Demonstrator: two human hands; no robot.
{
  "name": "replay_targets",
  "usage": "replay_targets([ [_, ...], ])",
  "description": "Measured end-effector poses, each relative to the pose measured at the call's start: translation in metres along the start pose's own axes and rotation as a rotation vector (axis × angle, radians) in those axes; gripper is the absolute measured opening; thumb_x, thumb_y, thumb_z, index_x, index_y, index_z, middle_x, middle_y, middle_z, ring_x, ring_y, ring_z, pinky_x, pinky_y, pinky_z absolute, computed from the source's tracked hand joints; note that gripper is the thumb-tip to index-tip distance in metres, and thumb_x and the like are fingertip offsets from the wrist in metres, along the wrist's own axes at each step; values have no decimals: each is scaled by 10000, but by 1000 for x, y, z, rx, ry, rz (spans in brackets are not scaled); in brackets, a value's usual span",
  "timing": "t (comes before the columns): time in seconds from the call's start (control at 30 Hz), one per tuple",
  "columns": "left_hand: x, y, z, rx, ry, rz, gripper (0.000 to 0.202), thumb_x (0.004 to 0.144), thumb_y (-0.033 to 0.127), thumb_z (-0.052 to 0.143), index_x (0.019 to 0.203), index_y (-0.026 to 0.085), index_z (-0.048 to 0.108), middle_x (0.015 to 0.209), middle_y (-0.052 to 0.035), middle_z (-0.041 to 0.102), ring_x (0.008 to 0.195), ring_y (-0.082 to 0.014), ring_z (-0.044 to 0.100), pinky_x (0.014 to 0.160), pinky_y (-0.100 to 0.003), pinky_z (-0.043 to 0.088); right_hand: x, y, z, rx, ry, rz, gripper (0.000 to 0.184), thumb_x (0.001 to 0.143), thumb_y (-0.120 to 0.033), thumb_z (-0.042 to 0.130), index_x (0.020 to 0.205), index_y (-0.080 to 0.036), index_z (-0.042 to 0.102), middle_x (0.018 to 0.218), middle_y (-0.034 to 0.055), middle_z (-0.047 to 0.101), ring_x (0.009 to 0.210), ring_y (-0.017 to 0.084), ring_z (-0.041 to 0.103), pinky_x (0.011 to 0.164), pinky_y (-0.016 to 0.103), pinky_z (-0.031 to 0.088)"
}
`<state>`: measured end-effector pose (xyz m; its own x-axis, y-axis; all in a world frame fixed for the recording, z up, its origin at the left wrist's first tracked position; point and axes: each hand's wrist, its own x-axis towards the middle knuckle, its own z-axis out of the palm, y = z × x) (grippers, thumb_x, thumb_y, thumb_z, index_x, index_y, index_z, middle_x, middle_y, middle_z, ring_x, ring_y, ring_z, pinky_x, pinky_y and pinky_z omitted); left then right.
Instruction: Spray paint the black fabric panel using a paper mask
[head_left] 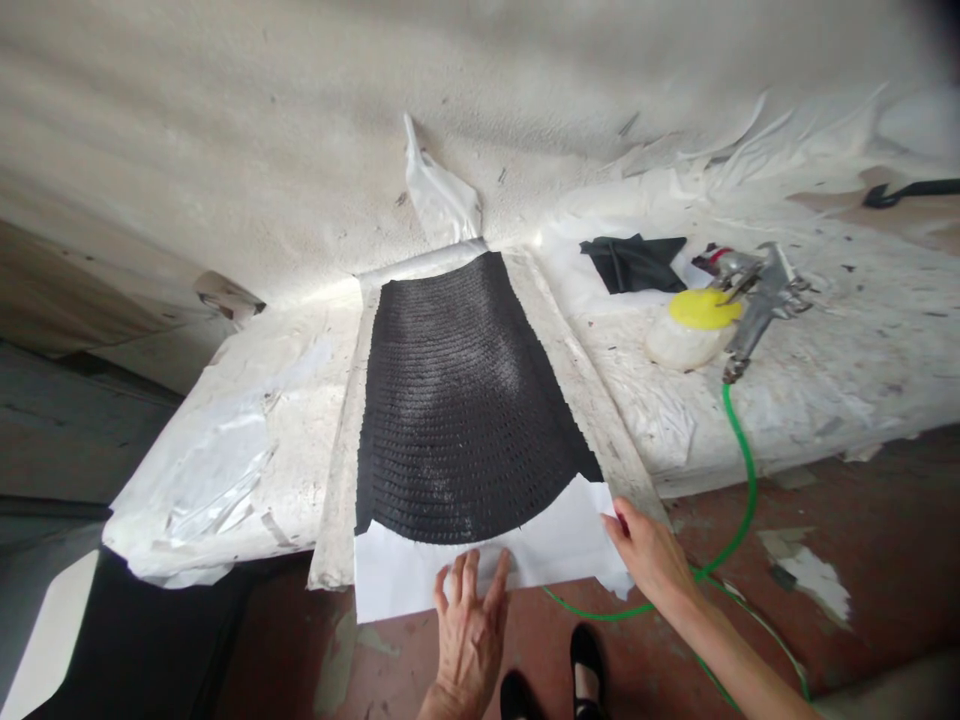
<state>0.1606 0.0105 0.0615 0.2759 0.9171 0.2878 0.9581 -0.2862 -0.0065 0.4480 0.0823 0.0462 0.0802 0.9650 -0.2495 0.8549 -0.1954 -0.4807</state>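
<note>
A black panel [465, 400] with rows of small slits and whitish specks lies flat on a pale board [592, 400]. White paper [397, 570] with a curved upper edge covers its near end and sticks out past the board. My left hand [469, 620] rests on the paper's middle with its fingers spread. At the paper's right corner, my right hand [641, 545] pinches the edge between thumb and fingers.
To the right stands a spray gun [769, 300] with a yellow-lidded cup [690, 335] and a green hose [742, 450] running to the floor. Folded black material [634, 262] lies behind it. Torn white covering [225, 470] drapes the bench on the left.
</note>
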Motion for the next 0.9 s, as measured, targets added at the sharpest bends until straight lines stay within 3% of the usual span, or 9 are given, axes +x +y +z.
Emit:
replay_targets([
  [0.2, -6, -3, 12, 28, -22, 12, 596, 928, 356, 573, 1478, 438, 360, 1289, -93, 564, 1214, -263, 518, 1063, -566, 343, -1, 3, 1, 23, 33, -20, 188, 937, -391, 273, 833, -256, 351, 697, 48, 590, 717, 294, 649, 625, 359, 262],
  [0.6, 6, 13, 7, 145, -30, 69, 679, 888, 348, 618, 1499, 416, 330, 1229, -128, 529, 1168, -323, 496, 978, -663, 486, -1, 4, 0, -45, 67, 1, 117, 995, -241, 412, 893, -236, 468, 762, 66, 667, 762, 296, 688, 597, 344, 294],
  [0.77, 4, 15, 9, 164, -48, 78, 689, 882, 359, 621, 1503, 410, 326, 1249, -129, 519, 1173, -332, 490, 975, -669, 494, -3, 3, 0, -71, 119, 35, 115, 1027, -267, 499, 919, -232, 512, 748, 35, 664, 745, 290, 687, 563, 331, 307],
  [0.9, 2, 16, 14, 147, -43, 60, 697, 877, 373, 625, 1502, 419, 320, 1253, -127, 518, 1186, -343, 484, 1001, -690, 462, -8, 3, -2, -53, 205, 54, 134, 1014, -293, 555, 1080, -196, 491, 856, 36, 647, 746, 279, 669, 563, 340, 374],
])
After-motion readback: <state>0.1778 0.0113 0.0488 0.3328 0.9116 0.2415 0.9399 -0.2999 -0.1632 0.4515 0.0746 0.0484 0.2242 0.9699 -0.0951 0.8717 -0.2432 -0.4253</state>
